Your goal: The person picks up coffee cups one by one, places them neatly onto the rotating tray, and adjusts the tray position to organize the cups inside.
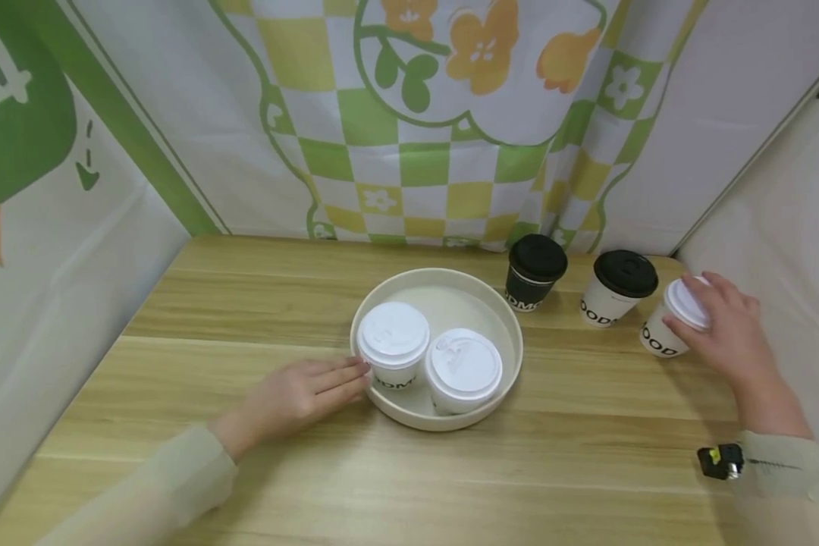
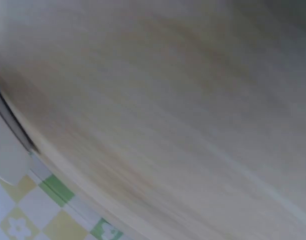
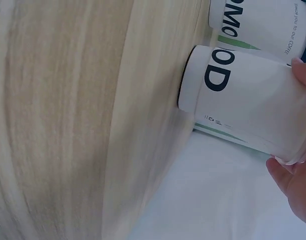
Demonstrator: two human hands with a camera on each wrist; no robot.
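Observation:
My right hand (image 1: 733, 334) holds a white paper coffee cup (image 1: 660, 334) with a white lid near its top, at the right of the table. Up close in the right wrist view, the thumb and fingers lie around the upper part of this cup (image 3: 243, 95). A round cream tray (image 1: 444, 277) carries two white-lidded paper cups, the left one (image 1: 393, 334) and the right one (image 1: 464, 368). At the tray's left rim my left hand (image 1: 300, 394) has its fingers extended, their tips by the left cup. The left wrist view shows no hand.
Two black-lidded cups stand between tray and right hand: a dark cup (image 1: 534, 273) and a white cup (image 1: 617, 288). A patterned curtain (image 1: 423, 163) hangs along the back of the wooden table (image 1: 259, 303). A small black device (image 1: 720, 461) sits by the right sleeve.

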